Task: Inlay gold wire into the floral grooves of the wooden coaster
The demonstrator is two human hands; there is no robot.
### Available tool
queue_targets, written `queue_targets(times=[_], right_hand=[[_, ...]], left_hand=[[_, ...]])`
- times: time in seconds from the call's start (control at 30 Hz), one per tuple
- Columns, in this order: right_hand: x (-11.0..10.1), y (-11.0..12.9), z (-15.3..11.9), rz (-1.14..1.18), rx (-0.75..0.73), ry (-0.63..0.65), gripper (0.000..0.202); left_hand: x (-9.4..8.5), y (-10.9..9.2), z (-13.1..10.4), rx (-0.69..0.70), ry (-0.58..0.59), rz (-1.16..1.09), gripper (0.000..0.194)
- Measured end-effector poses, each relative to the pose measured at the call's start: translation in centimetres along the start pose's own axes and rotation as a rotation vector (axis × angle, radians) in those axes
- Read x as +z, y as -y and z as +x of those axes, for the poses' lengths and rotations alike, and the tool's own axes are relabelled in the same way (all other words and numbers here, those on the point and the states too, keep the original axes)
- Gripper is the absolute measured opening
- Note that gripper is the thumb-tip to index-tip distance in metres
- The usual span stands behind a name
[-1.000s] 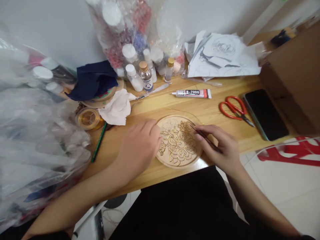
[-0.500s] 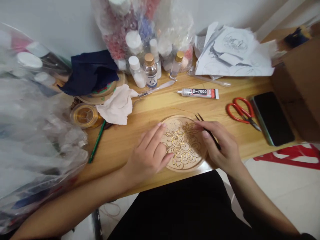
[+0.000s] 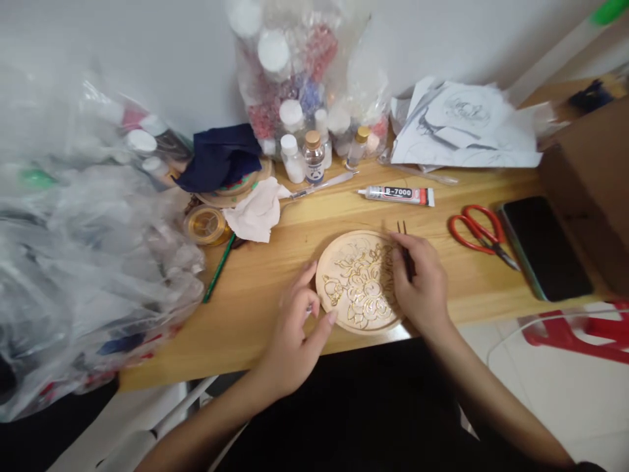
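Observation:
A round wooden plate (image 3: pixel 327 262) lies near the table's front edge, with a flower pattern outlined in gold wire (image 3: pixel 366 288) on its face. My left hand (image 3: pixel 299 328) grips the plate's left rim, thumb at the lower edge and fingers curled along the side. In my right hand (image 3: pixel 420 278) is a pair of dark tweezers (image 3: pixel 403 239), tips pointing away from me beyond the plate's upper right. That hand rests over the right side of the plate and hides part of the pattern.
Beyond the plate lies a B-7000 glue tube (image 3: pixel 399 195). To the right are red-handled scissors (image 3: pixel 479 229) and a phone (image 3: pixel 546 249). Small bottles (image 3: pixel 314 157) and papers (image 3: pixel 466 124) line the back. A wire spool (image 3: pixel 206 225), green pencil (image 3: pixel 219 269) and plastic bags (image 3: pixel 122 229) are leftward.
My left hand has moved from over the plate's left part to its rim, uncovering more gold pattern. The tweezers have turned more upright in my right hand. The camera view has shifted.

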State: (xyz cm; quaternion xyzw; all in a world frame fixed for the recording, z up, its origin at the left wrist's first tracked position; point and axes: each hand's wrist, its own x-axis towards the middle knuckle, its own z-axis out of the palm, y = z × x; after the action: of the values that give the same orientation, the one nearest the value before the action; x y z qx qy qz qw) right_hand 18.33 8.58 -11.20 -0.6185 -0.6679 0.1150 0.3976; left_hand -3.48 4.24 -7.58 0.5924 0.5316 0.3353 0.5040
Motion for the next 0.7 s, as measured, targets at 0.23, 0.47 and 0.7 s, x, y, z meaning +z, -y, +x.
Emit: queue_targets(times=[0.23,0.47,0.7], right_hand=[[0.2,-0.7,-0.8,0.306,0.127,-0.119,0.022],[0.3,-0.5,-0.8,0.412,0.109,-0.155,0.018],[0.3,-0.4,-0.6,0.432,0.121,-0.187,0.015]], left_hand=[[2.5,-2.7,1.4,-0.124,-0.247,-0.778,0.039],[3.4,-3.3,3.2,-0.119,-0.241,-0.934,0.038],[2.1,-2.1,4.6,-0.105,-0.318,-0.906,0.034]])
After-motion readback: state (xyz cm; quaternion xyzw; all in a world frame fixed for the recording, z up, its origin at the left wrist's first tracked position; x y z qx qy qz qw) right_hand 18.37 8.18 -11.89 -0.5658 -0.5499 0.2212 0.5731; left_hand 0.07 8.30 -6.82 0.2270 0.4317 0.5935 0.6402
